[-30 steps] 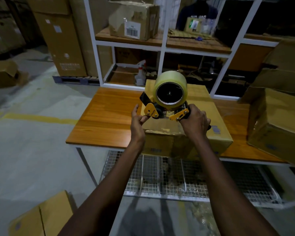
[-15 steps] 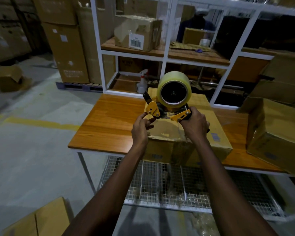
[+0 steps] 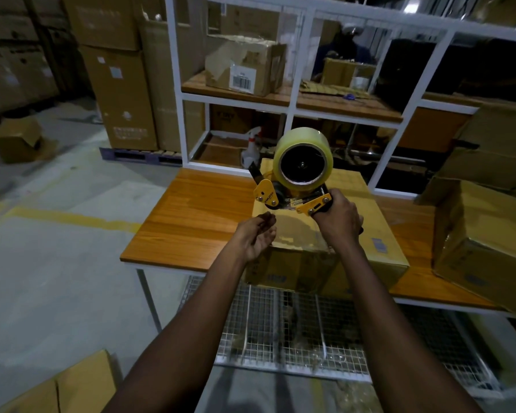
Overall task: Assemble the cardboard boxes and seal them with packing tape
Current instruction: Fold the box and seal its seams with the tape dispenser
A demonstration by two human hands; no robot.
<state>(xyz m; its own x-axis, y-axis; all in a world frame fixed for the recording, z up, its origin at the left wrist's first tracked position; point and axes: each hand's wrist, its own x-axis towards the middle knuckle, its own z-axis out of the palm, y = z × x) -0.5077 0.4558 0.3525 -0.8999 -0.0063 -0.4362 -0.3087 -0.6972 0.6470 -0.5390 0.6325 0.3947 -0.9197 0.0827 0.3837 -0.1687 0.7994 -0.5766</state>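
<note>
1. The right hand [image 3: 338, 220] is wrapped round the handle of the tape dispenser [image 3: 292, 201], holding it upright above the near part of the box top.
2. The dispenser has yellow side plates and carries a full roll of clear tape [image 3: 303, 165], whose dark core faces the wearer.
3. The left hand [image 3: 255, 236] sits just below and to the left of the dispenser's front end, palm turned up and fingers loosely curled. Whether it pinches a tape end cannot be told.
4. The cardboard box [image 3: 370, 234] lies closed on the wooden table [image 3: 197, 216], its near face overhanging the table's front edge. A glossy strip of tape shows on the top near that edge, between the two hands.
5. A second cardboard box [image 3: 483, 242] stands at the right end of the table, apart from the first.
6. A wire-mesh shelf [image 3: 280, 332] runs under the tabletop.
7. Behind the table stands a white-framed rack [image 3: 292, 105]. Its wooden shelf bears a worn carton with a barcode label [image 3: 245, 67], and a spray bottle [image 3: 251, 147] stands on the level below.
8. Another person [image 3: 343, 52] is partly visible beyond the rack.
9. Tall stacked cartons [image 3: 119, 93] rest on a pallet [image 3: 140, 156] at the left, and a yellow line [image 3: 72, 219] crosses the concrete floor.
</note>
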